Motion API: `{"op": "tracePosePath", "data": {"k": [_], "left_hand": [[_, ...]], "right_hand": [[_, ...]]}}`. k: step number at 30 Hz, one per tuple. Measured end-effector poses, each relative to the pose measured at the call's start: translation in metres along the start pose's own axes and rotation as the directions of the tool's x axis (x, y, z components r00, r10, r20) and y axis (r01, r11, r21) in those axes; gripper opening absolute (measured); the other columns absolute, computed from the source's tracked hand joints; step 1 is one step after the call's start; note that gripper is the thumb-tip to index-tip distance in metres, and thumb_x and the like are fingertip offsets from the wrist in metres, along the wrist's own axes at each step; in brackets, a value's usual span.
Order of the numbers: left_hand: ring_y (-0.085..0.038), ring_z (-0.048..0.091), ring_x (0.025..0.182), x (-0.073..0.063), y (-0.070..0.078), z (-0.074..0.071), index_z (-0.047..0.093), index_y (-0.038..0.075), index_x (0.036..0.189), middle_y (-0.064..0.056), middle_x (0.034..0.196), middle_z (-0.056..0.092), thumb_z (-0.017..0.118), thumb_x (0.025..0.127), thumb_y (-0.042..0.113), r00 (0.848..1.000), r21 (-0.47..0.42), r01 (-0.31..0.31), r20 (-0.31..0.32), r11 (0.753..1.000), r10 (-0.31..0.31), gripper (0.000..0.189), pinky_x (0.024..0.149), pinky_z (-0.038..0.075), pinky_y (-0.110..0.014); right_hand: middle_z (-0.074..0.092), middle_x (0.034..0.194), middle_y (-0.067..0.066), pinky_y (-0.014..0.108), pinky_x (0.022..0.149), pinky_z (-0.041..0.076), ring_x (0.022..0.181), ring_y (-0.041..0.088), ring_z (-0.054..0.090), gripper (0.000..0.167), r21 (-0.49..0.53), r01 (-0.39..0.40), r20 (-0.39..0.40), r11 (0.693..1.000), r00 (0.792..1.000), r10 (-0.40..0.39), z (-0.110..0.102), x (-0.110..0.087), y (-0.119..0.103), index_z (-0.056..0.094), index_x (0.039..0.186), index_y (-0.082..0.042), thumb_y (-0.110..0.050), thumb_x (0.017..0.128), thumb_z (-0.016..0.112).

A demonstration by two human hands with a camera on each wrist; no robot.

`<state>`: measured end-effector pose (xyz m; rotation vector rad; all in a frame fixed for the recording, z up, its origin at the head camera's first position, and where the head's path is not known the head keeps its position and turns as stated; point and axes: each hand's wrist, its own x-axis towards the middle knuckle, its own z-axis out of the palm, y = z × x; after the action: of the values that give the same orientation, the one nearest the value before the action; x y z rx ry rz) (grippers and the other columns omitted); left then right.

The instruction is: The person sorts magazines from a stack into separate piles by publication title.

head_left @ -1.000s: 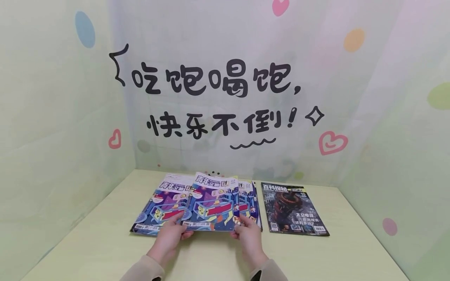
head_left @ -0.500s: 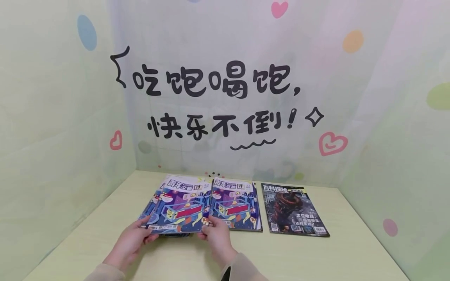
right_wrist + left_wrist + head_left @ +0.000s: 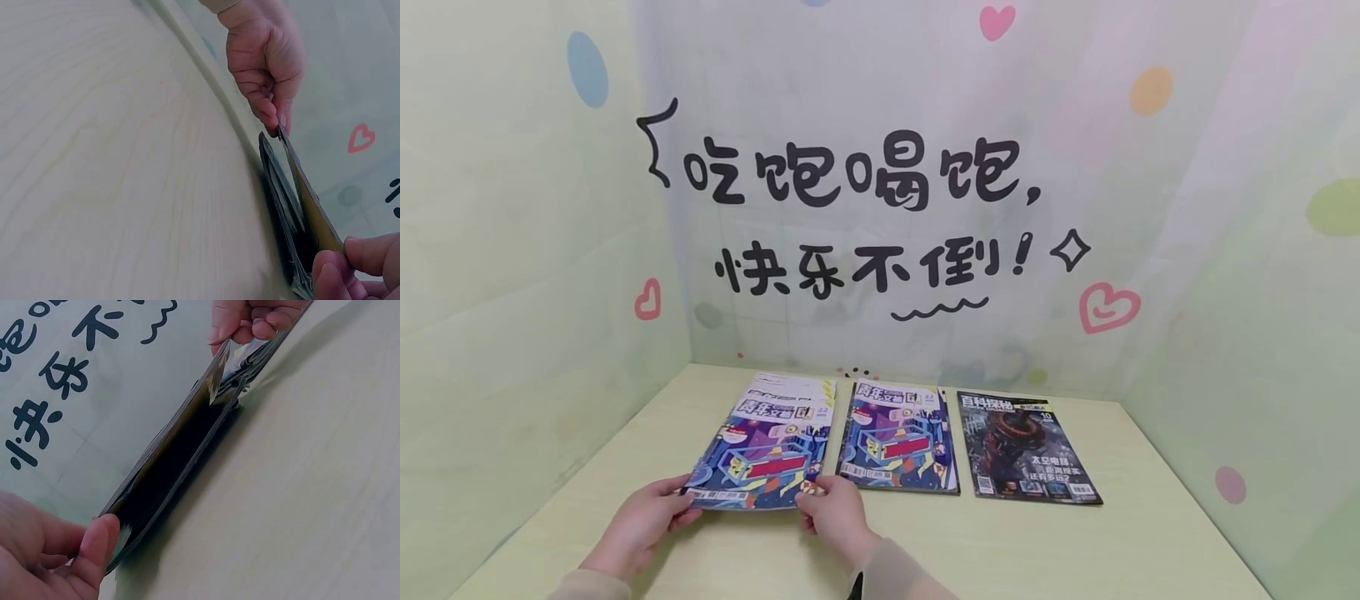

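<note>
A purple-and-blue magazine [image 3: 767,454] lies over the left pile in the head view, nearly lined up with a like cover whose white top shows behind it. My left hand [image 3: 651,517] pinches its near left corner between thumb and fingers. At the near right corner, my right hand [image 3: 838,512] pinches it too. Both wrist views show the held magazine's near edge [image 3: 312,200] raised, with a dark gap between it and the magazines below [image 3: 187,472]. How many magazines lie in that pile cannot be told.
Just right of the held magazine is a middle pile [image 3: 898,437] topped by the same cover. Farther right lies a dark magazine [image 3: 1030,450] with a red-brown machine on it. All rest on a pale wooden table [image 3: 1000,550], with printed cloth walls [image 3: 880,342] behind and at both sides.
Both hands have carried the magazine leftward from between the left and middle piles onto the left pile, and lowered it slightly toward me. The middle pile's cover is now fully uncovered.
</note>
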<state>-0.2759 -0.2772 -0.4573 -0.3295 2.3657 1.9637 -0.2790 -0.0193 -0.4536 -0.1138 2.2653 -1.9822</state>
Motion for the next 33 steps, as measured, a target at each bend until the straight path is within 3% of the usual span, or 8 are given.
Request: {"op": "tracePosePath", "data": {"k": [11, 14, 17, 19, 21, 25, 30, 33], "left_hand": [[-0.017, 0.058, 0.075, 0.008, -0.006, -0.006, 0.027, -0.018, 0.140, -0.029, 0.109, 0.051, 0.045, 0.096, -0.001, 0.997, 0.074, 0.021, -0.071, 0.997, -0.016, 0.051, 0.063, 0.054, -0.026], [-0.031, 0.056, 0.092, 0.009, -0.010, -0.007, 0.031, -0.016, 0.139, -0.034, 0.117, 0.047, 0.050, 0.094, 0.004, 0.997, 0.170, 0.013, -0.077, 0.985, 0.000, 0.053, 0.077, 0.052, -0.040], [-0.044, 0.043, 0.113, 0.009, -0.011, -0.008, 0.031, -0.014, 0.141, -0.038, 0.129, 0.038, 0.054, 0.094, 0.012, 0.996, 0.251, 0.000, -0.084, 0.968, 0.021, 0.058, 0.095, 0.040, -0.055], [-0.046, 0.037, 0.117, 0.008, -0.008, -0.008, 0.030, -0.012, 0.142, -0.038, 0.131, 0.035, 0.054, 0.093, 0.015, 0.995, 0.278, -0.006, -0.097, 0.961, 0.035, 0.061, 0.098, 0.035, -0.057], [-0.042, 0.039, 0.112, 0.006, -0.002, -0.006, 0.031, -0.010, 0.143, -0.034, 0.127, 0.039, 0.053, 0.094, 0.018, 0.991, 0.291, -0.019, -0.118, 0.957, 0.056, 0.060, 0.091, 0.040, -0.050], [-0.035, 0.044, 0.105, 0.003, 0.013, 0.006, 0.035, -0.009, 0.142, -0.028, 0.121, 0.044, 0.051, 0.096, 0.018, 0.986, 0.295, -0.053, -0.133, 0.954, 0.096, 0.056, 0.081, 0.043, -0.039], [-0.036, 0.046, 0.109, -0.002, 0.030, 0.036, 0.037, -0.007, 0.142, -0.029, 0.130, 0.044, 0.051, 0.097, 0.018, 0.990, 0.263, -0.093, -0.083, 0.960, 0.118, 0.054, 0.089, 0.045, -0.046], [-0.034, 0.047, 0.107, -0.003, 0.036, 0.058, 0.040, -0.004, 0.141, -0.025, 0.128, 0.047, 0.053, 0.096, 0.021, 0.991, 0.274, -0.102, -0.053, 0.956, 0.120, 0.053, 0.086, 0.046, -0.045]], "right_hand": [[0.055, 0.055, 0.000, 0.021, 0.046, 0.046, 0.046, 0.008, 0.047, 0.022, -0.117, -0.043, -0.008, 0.992, 0.999, 0.042, 0.015, 0.005, 0.005, 0.067, 0.105, 0.005, -0.006, 0.087, 0.068], [0.055, 0.055, 0.000, 0.021, 0.045, 0.045, 0.045, 0.008, 0.047, 0.025, -0.155, -0.050, -0.004, 0.987, 0.999, 0.050, 0.014, 0.005, 0.007, 0.066, 0.108, 0.006, -0.006, 0.086, 0.068], [0.058, 0.059, 0.001, 0.022, 0.046, 0.047, 0.046, 0.009, 0.049, 0.034, -0.192, -0.049, 0.005, 0.980, 0.999, 0.051, 0.009, 0.005, 0.007, 0.064, 0.115, 0.008, -0.009, 0.087, 0.068], [0.061, 0.063, 0.001, 0.024, 0.048, 0.048, 0.048, 0.010, 0.052, 0.037, -0.206, -0.051, 0.016, 0.977, 0.998, 0.055, 0.004, 0.004, 0.006, 0.063, 0.118, 0.007, -0.012, 0.087, 0.068], [0.062, 0.068, 0.001, 0.025, 0.051, 0.048, 0.052, 0.012, 0.055, 0.036, -0.223, -0.041, 0.019, 0.974, 0.999, 0.046, -0.001, 0.003, 0.004, 0.064, 0.118, 0.005, -0.015, 0.088, 0.068], [0.061, 0.074, 0.000, 0.027, 0.055, 0.050, 0.057, 0.013, 0.058, 0.035, -0.243, -0.003, 0.013, 0.970, 1.000, 0.006, -0.015, 0.002, 0.001, 0.064, 0.117, 0.005, -0.016, 0.088, 0.067], [0.065, 0.083, 0.002, 0.028, 0.059, 0.052, 0.064, 0.014, 0.060, 0.034, -0.240, 0.033, 0.019, 0.970, 0.999, -0.029, -0.037, 0.004, 0.001, 0.063, 0.118, 0.005, -0.015, 0.090, 0.064], [0.066, 0.088, 0.001, 0.029, 0.061, 0.053, 0.069, 0.015, 0.061, 0.034, -0.242, 0.030, 0.014, 0.970, 1.000, -0.027, -0.051, 0.005, 0.001, 0.063, 0.120, 0.004, -0.016, 0.091, 0.063]]}}
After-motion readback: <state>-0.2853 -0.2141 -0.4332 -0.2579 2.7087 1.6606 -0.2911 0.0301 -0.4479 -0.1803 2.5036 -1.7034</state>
